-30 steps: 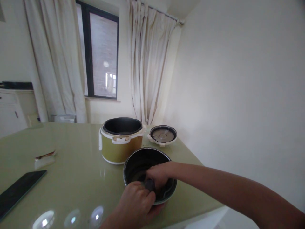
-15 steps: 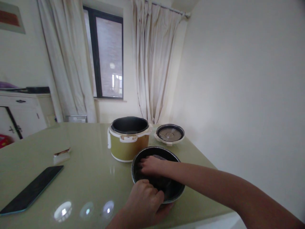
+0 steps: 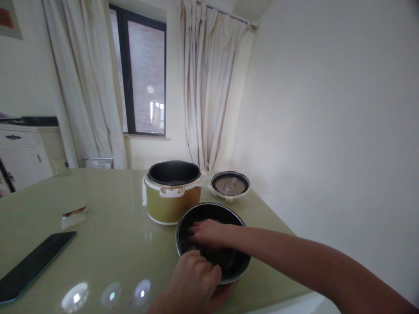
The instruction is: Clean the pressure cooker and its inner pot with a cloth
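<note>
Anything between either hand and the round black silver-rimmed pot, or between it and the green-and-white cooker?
Nothing visible. Left hand grips the near rim of the pot; right hand is inside, area under its palm too dark to read. Nothing shows between pot and cooker; can't tell whether they touch.

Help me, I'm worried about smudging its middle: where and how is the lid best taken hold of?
Probably by the pale outer rim of the lid, coming from its right, since the cooker stands close on its left. The lid lies with its shiny disc up, and the rim juts past the dark ring, so fingers could hook there.
</note>
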Tool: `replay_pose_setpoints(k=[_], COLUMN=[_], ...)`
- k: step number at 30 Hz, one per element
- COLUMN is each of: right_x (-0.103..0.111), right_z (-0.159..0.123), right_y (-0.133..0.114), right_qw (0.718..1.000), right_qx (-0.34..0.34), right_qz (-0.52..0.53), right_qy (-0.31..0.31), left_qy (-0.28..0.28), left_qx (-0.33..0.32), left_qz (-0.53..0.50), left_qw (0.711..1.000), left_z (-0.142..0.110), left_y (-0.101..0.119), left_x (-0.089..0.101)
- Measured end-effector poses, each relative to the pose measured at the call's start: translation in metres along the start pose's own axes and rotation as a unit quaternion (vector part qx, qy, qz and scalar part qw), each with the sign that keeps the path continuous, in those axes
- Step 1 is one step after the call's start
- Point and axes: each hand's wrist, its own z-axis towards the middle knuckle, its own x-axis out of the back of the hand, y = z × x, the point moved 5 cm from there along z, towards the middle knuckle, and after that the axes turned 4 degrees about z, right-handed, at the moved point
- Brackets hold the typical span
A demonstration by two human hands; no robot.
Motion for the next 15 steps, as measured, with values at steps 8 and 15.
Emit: replay_pose_setpoints(k=[8,15], right_x=[0.003,0.002], right_z=[0.009,0.001], right_y=[0.004,0.011], right_qw=[1.0,0.995], right_qx=[-0.002,-0.039], right_qz=[0.016,0.091], right_qy=[-0.018,-0.022], left_qy=[-0.005,-0.003], left_qx=[0.011,0.006], left_qz=[-0.004,-0.015], left_qw=[1.0,1.0], left_z=[0.0,-0.002], left_y=[0.0,-0.001], left_x=[-0.002,-0.003])
